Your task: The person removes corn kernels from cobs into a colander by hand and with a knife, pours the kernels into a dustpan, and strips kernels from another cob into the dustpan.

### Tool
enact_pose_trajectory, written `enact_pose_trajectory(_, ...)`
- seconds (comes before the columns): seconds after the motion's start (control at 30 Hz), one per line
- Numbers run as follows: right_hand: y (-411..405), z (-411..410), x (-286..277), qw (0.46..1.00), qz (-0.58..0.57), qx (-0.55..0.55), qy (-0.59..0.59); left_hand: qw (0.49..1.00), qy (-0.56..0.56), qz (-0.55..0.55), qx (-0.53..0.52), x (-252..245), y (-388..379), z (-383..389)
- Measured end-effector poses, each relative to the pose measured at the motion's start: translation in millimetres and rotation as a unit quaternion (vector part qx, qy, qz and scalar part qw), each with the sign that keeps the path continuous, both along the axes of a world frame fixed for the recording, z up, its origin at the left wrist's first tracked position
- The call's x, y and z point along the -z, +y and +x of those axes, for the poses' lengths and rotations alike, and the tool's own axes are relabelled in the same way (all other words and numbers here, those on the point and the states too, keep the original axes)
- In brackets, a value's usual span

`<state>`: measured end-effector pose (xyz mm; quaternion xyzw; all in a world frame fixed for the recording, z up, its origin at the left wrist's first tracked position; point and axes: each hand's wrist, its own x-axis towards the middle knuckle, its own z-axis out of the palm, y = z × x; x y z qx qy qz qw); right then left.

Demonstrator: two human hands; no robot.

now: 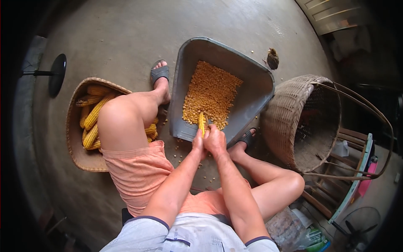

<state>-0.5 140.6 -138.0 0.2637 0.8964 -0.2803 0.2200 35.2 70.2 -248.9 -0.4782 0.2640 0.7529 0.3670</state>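
Note:
My left hand (pixel 198 141) is closed around the lower part of a yellow corn cob (pixel 201 121), which points away from me over the near edge of a grey wheelbarrow tray (pixel 248 69). Pressed against that cob from the right is my right hand (pixel 215 138); a narrow piece beside the cob, partly hidden by the fingers, cannot be made out. Loose corn kernels (pixel 211 91) lie in a heap in the tray. Whole corn cobs (pixel 94 116) fill part of a woven basket (pixel 71 138) at the left, partly behind my knee.
A large wicker basket (pixel 283 116) lies tipped at the right, beside a slatted wooden frame (pixel 349 186). A chick (pixel 272 59) is on the floor beyond the tray. A round black stand base (pixel 57 75) is at the far left. Plastic bags (pixel 288 228) and a fan (pixel 357 228) are at lower right.

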Motion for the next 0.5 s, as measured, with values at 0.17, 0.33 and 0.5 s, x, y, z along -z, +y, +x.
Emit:
enact_pose_trajectory(0.17,7.5,7.0,-17.5,0.998,-0.011,-0.042,0.037,0.997,0.039,-0.017,-0.063,-4.6,-9.3,-5.8)
enact_pose_trajectory(0.33,2.4,47.4,-61.7,0.996,-0.03,-0.066,0.042,0.997,0.025,-0.02,-0.065,-2.8,-6.9,-5.3)
enact_pose_trajectory(0.5,-8.7,39.2,-49.8,0.997,-0.01,-0.074,0.036,0.999,-0.001,-0.013,-0.045,-0.1,-6.5,-6.2)
